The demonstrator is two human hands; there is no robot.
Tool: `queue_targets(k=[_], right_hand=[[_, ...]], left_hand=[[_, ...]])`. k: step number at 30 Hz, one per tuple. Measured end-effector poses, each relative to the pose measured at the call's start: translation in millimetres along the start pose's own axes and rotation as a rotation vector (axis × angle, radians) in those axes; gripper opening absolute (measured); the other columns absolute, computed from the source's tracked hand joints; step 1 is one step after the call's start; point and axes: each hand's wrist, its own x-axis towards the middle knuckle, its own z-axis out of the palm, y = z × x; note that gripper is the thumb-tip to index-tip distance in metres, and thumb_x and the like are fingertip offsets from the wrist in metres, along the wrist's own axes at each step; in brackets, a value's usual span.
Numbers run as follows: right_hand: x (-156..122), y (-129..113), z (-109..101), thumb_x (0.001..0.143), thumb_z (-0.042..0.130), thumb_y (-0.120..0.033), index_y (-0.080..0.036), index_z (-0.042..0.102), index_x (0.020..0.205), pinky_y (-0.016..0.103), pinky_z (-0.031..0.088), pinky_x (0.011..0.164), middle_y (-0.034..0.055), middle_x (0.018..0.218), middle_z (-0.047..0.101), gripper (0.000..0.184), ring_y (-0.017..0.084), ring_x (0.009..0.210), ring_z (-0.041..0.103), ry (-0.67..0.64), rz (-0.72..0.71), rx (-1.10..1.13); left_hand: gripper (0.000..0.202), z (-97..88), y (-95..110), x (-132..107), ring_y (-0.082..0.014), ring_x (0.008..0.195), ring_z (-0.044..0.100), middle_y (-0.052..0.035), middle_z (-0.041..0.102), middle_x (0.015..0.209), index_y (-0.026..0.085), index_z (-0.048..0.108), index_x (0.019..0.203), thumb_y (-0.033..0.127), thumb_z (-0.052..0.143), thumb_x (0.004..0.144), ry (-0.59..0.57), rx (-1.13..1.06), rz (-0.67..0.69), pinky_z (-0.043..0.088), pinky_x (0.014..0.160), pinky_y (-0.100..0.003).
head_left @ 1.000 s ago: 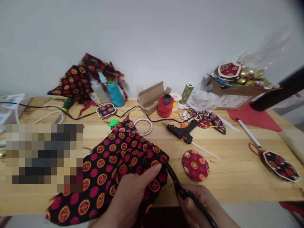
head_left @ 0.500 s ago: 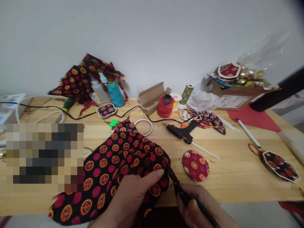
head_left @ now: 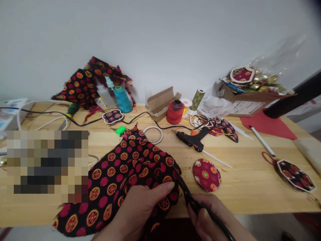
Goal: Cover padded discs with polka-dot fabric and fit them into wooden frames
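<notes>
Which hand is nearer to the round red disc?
Right. The right hand, holding scissors, is on the near side of the disc; the left hand, holding patterned cloth, is farther, to its left.

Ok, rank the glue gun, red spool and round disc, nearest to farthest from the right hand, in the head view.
1. Round disc: just beyond the right hand.
2. Glue gun: behind the disc, slightly left.
3. Red spool: farthest back, left.

Black printed fabric nudged rightward.
The fabric (head_left: 117,167) and the left hand (head_left: 141,204) gripping it have both shifted slightly right, the thumb also lower; the pale ring (head_left: 161,136) beside the cloth has slid a little too. Below the table's (head_left: 245,202) right front edge, a blurred dark shape (head_left: 288,235) has appeared.
</notes>
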Motion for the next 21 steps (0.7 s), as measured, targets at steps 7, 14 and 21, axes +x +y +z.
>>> queue_targets(k=[7, 14, 21], right_hand=[[12.0, -0.2, -2.9, 0.078, 0.04, -0.081, -0.02, 0.04, 0.069, 0.021, 0.016, 0.04, -0.0081, 0.053, 0.029, 0.062, 0.006, 0.047, 0.022, -0.107, -0.049, 0.023], [18.5, 11.2, -4.2, 0.074, 0.043, -0.084, -0.021, 0.037, 0.063, 0.021, 0.012, 0.039, -0.009, 0.049, 0.026, 0.064, 0.005, 0.045, 0.019, -0.074, -0.047, -0.035], [17.3, 7.6, -5.2, 0.071, 0.049, -0.083, -0.022, 0.036, 0.064, 0.021, 0.014, 0.04, -0.0109, 0.046, 0.027, 0.063, 0.004, 0.041, 0.022, -0.088, -0.022, 0.073]], left_hand=[[0.023, -0.5, -0.1, 1.1, -0.0166, 0.049, 0.062, -0.007, 0.072, 0.053, 0.014, 0.076, 0.059, 0.036, 0.081, 0.063, -0.011, -0.015, 0.002, 0.048, 0.052, -0.024], [0.028, -1.1, -1.2, 1.7, -0.0181, 0.049, 0.062, -0.0074, 0.071, 0.054, 0.013, 0.074, 0.056, 0.041, 0.083, 0.057, 0.016, 0.026, 0.025, 0.047, 0.052, -0.026], [0.032, -2.9, -4.3, 2.1, -0.0205, 0.051, 0.064, -0.0075, 0.071, 0.054, 0.014, 0.072, 0.053, 0.044, 0.081, 0.059, 0.066, 0.068, 0.088, 0.049, 0.054, -0.028]])
